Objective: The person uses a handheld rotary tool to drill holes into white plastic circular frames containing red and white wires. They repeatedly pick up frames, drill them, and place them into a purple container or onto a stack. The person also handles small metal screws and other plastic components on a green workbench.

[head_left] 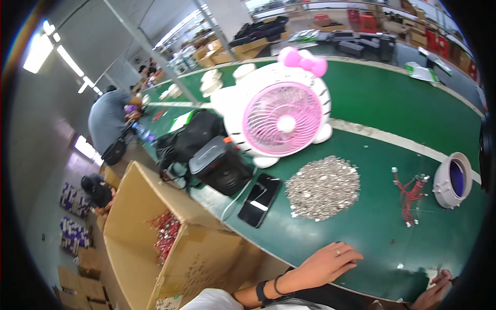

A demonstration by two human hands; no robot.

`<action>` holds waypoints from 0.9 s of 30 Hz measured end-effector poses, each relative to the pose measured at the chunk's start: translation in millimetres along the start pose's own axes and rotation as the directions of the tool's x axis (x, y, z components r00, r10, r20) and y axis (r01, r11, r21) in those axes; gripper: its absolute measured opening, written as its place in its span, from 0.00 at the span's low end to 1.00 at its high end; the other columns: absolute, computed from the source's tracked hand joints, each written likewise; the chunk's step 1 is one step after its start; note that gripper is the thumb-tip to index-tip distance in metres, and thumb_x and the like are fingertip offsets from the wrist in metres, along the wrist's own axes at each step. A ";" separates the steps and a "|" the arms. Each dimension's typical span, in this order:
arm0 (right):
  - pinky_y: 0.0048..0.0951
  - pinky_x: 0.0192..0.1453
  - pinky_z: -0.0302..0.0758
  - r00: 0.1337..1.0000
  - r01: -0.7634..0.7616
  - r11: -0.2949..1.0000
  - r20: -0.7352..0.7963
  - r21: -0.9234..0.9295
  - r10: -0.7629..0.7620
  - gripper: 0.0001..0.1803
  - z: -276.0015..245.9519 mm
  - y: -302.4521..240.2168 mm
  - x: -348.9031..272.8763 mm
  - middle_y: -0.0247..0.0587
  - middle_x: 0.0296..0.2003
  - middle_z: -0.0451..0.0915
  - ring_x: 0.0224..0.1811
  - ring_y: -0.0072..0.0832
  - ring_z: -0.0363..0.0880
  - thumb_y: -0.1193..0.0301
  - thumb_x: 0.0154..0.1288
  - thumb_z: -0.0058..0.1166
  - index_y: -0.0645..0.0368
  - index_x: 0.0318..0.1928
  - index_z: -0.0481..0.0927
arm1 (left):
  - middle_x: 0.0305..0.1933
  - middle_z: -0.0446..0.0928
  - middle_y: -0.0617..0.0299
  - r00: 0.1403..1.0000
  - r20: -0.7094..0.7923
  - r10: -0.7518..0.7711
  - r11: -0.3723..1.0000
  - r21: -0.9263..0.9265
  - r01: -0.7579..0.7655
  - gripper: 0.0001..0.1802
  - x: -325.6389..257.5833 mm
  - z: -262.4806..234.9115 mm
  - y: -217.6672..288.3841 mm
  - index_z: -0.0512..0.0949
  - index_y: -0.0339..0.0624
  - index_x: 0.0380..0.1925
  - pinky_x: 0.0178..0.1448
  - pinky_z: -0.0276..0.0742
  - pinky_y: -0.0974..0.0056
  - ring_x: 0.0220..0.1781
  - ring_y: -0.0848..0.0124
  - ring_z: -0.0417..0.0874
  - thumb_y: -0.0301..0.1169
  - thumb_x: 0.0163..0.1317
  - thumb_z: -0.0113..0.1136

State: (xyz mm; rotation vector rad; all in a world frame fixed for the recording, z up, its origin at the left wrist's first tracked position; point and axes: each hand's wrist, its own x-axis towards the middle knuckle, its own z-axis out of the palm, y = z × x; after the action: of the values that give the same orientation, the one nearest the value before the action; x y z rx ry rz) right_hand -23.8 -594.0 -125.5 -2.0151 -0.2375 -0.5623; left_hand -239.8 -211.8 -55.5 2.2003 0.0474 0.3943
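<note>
Left hand (329,262) lying flat and open on the green conveyor-belt table (392,98), palm down, fingers together and pointing away from the near edge, holding nothing; a ring on one finger, dark bands on the wrist. Right hand (436,290) only partly in view at the near edge, well to the right of the left hand, fingertips touching a small pale scrap (430,277); cannot tell if open or closed, because the frame rim cuts it.

Taking as landmark the round flat heap of small silvery metal parts (323,187):
- left hand nearer to the person than the heap, apart from it, with bare green surface between
- black smartphone (260,199) just beside the heap on its left, with a white cable leading to it
- white cat-shaped desk fan with pink grille and pink bow (281,111) standing behind the heap, its feet near the heap's far edge
- black box-shaped speaker (219,165) behind and left, at the table's left edge
- bundle of short red wires with small connectors (409,191) to the right, well apart
- white round plastic housing with blue inside (453,180) further right, just beside the wires

Left of the table's near edge, an open brown cardboard box (129,227) with red-wired parts (165,232) inside
</note>
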 end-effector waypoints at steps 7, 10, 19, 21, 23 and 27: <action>0.21 0.38 0.62 0.995 0.057 0.993 -0.090 0.104 -0.048 0.21 8.8 -15.2 -8.3 0.32 0.28 0.67 0.28 0.17 0.61 0.62 0.85 0.30 0.63 0.45 0.74 | 0.43 0.78 0.61 0.998 0.048 -0.051 0.999 0.001 0.051 0.11 1.5 -2.1 5.6 0.77 0.43 0.49 0.52 0.73 0.58 0.45 0.60 0.77 0.31 0.69 0.60; 0.22 0.33 0.64 0.997 -0.052 0.998 0.060 -0.021 0.053 0.21 19.2 -24.8 -8.3 0.35 0.32 0.74 0.26 0.17 0.65 0.60 0.84 0.32 0.62 0.46 0.75 | 0.42 0.78 0.58 0.996 0.083 -0.043 0.999 -0.021 0.045 0.12 6.5 -7.0 9.9 0.78 0.43 0.49 0.51 0.74 0.57 0.45 0.58 0.78 0.31 0.68 0.61; 0.31 0.58 0.72 0.971 0.223 0.908 -0.163 0.355 -0.175 0.46 11.1 -54.2 19.7 0.58 0.64 0.71 0.52 0.34 0.76 0.41 0.70 0.46 0.69 0.71 0.59 | 0.41 0.74 0.50 0.959 0.046 0.279 0.944 0.170 -0.282 0.10 113.3 -75.4 71.3 0.74 0.38 0.44 0.49 0.77 0.52 0.45 0.50 0.79 0.29 0.65 0.58; 0.31 0.58 0.72 0.926 0.362 0.843 -0.256 0.398 -0.277 0.54 -1.6 -70.5 44.0 0.60 0.65 0.70 0.53 0.33 0.77 0.37 0.64 0.53 0.70 0.73 0.54 | 0.43 0.75 0.47 0.948 0.036 0.316 0.921 0.228 -0.315 0.11 170.6 -76.8 48.1 0.73 0.38 0.44 0.52 0.76 0.50 0.47 0.48 0.79 0.29 0.64 0.57; 0.33 0.59 0.72 0.940 0.335 0.857 -0.208 0.391 -0.272 0.59 -12.6 -78.3 62.4 0.60 0.66 0.68 0.54 0.34 0.77 0.36 0.59 0.56 0.71 0.73 0.51 | 0.46 0.75 0.42 0.949 -0.073 0.306 0.902 0.342 -0.264 0.16 232.8 -75.9 2.4 0.73 0.34 0.47 0.55 0.75 0.47 0.48 0.45 0.79 0.31 0.62 0.58; 0.30 0.62 0.70 0.968 0.247 0.891 -0.058 0.380 -0.244 0.60 -14.6 -146.3 73.8 0.54 0.72 0.61 0.57 0.32 0.75 0.34 0.58 0.59 0.65 0.75 0.51 | 0.58 0.71 0.33 0.916 -0.317 -0.245 0.847 0.389 0.362 0.25 330.5 -90.3 -77.0 0.69 0.27 0.54 0.61 0.76 0.47 0.58 0.38 0.77 0.31 0.59 0.60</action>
State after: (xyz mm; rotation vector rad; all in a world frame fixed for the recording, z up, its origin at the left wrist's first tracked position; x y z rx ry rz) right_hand -21.1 -540.0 29.8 -1.6079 -0.5612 -0.6274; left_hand 55.0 -37.9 22.8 2.5127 0.6880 0.5230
